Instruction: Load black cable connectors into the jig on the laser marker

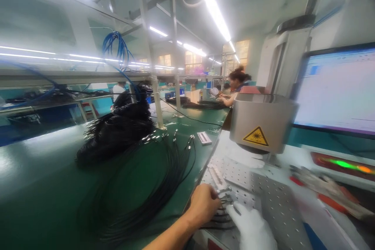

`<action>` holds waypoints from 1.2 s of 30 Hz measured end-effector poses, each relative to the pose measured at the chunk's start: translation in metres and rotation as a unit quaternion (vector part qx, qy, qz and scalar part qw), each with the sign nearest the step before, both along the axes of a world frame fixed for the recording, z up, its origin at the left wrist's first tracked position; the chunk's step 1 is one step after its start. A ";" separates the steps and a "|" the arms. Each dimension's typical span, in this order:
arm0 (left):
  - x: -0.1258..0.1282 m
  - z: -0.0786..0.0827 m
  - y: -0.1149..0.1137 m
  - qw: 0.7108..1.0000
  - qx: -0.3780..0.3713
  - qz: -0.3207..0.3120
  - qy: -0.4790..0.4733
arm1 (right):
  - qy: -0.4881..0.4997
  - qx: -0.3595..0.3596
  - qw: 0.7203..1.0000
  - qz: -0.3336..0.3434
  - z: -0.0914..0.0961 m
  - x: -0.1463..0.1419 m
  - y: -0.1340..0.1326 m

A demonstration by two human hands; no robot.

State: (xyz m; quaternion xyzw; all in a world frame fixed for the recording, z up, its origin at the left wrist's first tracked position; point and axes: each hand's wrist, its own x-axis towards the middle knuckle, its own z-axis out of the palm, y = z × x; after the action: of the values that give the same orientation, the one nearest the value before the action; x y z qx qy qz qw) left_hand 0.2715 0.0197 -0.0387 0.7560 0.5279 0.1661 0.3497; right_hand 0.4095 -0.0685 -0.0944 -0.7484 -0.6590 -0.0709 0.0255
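Black cables (220, 218) with silvery metal connectors (225, 194) lie side by side at the near edge of a light metal work plate. My left hand (204, 202), bare, reaches in from below with its fingers pinched on the cable ends. Close on its right is my right hand (252, 224) in a white glove, its fingertips at the same connectors; blur hides part of this grip. A pale slotted strip (216, 176) lies just beyond my left hand on the plate.
A laser machine head (260, 123) with a yellow warning label hangs over the perforated plate (275, 199). Looped black cables (164, 187) and a cable heap (117, 133) lie on the green table (38, 199). Pliers (325, 187) and a monitor (336, 90) stand right; a co-worker (237, 82) sits beyond.
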 end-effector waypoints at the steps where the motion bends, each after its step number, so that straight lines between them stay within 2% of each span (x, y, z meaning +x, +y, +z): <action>1: 0.000 0.000 -0.001 1.000 0.009 0.002 0.007 | 0.000 0.000 1.000 0.002 -0.001 0.001 0.000; 7: 0.006 -0.003 -0.004 0.994 0.063 -0.024 0.085 | -0.035 -0.014 0.999 -0.004 -0.007 0.001 0.000; 11: 0.008 -0.003 -0.003 0.990 0.066 -0.031 0.120 | -0.077 -0.043 0.996 0.000 -0.006 -0.001 0.003; 19: 0.008 0.007 0.000 0.990 0.027 -0.049 0.131 | -0.061 -0.031 0.998 0.003 0.004 0.001 0.011; 24: 0.007 0.013 0.002 0.990 -0.001 -0.054 0.130 | 0.021 -0.003 0.999 0.032 0.004 0.009 0.010; 27: 0.008 0.011 0.004 0.990 -0.014 -0.055 0.131 | 0.036 -0.004 0.999 0.030 0.004 0.011 0.005; 32: 0.009 0.006 0.005 0.991 -0.008 -0.049 0.125 | 0.003 -0.017 0.999 0.041 0.009 0.009 0.007; 36: 0.006 0.007 0.003 0.994 -0.003 -0.052 0.101 | 0.004 0.009 0.998 0.068 0.008 0.012 0.009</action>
State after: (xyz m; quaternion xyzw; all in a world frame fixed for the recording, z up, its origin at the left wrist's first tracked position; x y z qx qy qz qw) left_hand 0.2771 0.0226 -0.0318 0.7943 0.5209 0.0693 0.3049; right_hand 0.4212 -0.0597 -0.0865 -0.7020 -0.7075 -0.0716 0.0394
